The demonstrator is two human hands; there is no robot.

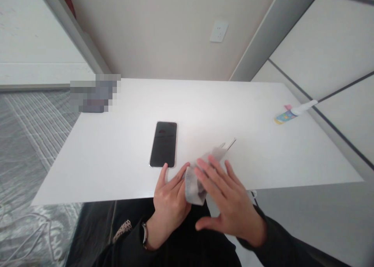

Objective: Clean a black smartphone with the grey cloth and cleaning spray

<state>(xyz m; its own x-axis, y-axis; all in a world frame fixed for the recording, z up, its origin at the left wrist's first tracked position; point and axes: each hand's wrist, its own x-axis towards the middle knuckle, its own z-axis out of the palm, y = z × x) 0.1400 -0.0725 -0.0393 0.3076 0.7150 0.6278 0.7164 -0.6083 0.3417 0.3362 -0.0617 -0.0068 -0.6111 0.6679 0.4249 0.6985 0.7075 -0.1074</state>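
Note:
A grey cloth lies across the front edge of the white table. My left hand is closed on its left side, with some fingers stretched forward; one fingertip is at the near end of a black-screened smartphone. Over the cloth my right hand is open, fingers extended and thumb apart. Whether its fingertips touch the cloth I cannot tell. Beyond the cloth's far end, two thin dark rod-like tips stick out; the rest of that object is hidden by the cloth and hand.
A small bottle with a colourful label and white nozzle lies at the table's right. A blurred-out dark object sits at the back left corner. The wall behind carries a socket.

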